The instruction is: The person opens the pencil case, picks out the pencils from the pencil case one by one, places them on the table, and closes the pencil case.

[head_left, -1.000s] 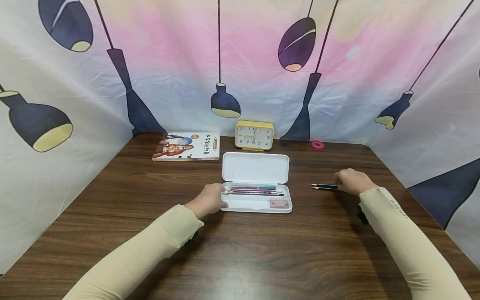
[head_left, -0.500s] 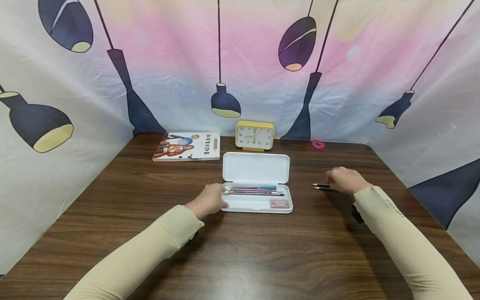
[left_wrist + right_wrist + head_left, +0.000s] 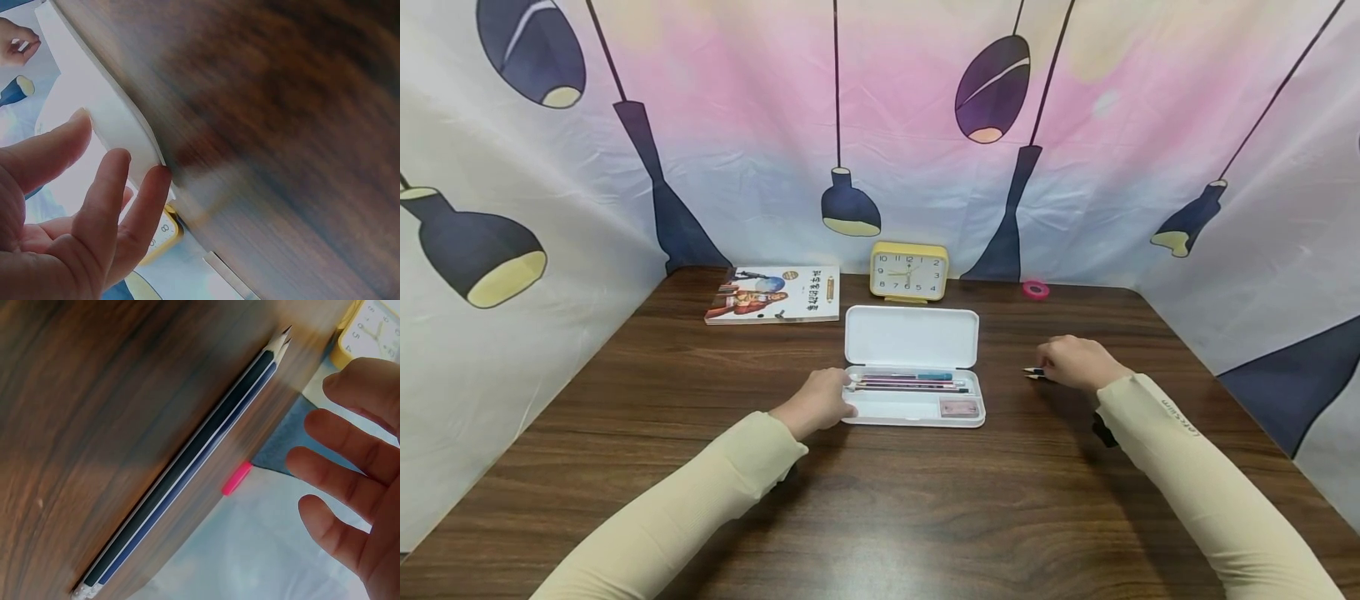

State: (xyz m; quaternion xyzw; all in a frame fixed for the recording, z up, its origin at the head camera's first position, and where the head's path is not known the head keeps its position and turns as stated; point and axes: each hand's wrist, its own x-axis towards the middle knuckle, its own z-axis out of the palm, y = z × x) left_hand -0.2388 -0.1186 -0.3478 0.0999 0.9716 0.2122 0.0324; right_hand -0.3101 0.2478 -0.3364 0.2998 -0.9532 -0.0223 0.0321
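My left hand [image 3: 816, 402] holds the left end of an open white pencil case [image 3: 912, 337], thumb at the front corner. In the left wrist view its thumb and fingers [image 3: 112, 187] lie along the case's end [image 3: 119, 119]. Inside the case are several pencils [image 3: 910, 386], a teal-ended pen [image 3: 934, 376] and a pinkish block [image 3: 958, 407]. To the right, two sharpened pencils [image 3: 187, 465], one dark and one blue, lie side by side on the table. Over them is my right hand [image 3: 1078, 361], which hides all but their tips in the head view; its fingers look spread and apart from them.
A yellow clock [image 3: 909, 272] stands behind the case. Left of it lies a book [image 3: 775, 293] with an illustrated cover. A pink ring-shaped item [image 3: 1035, 289] sits near the table's back edge. A lamp-patterned curtain [image 3: 760, 150] hangs behind the wooden table [image 3: 880, 508].
My right hand has moved left along the two pencils, toward their tips, covering more of them. The pencils, the case and my left hand have stayed in place.
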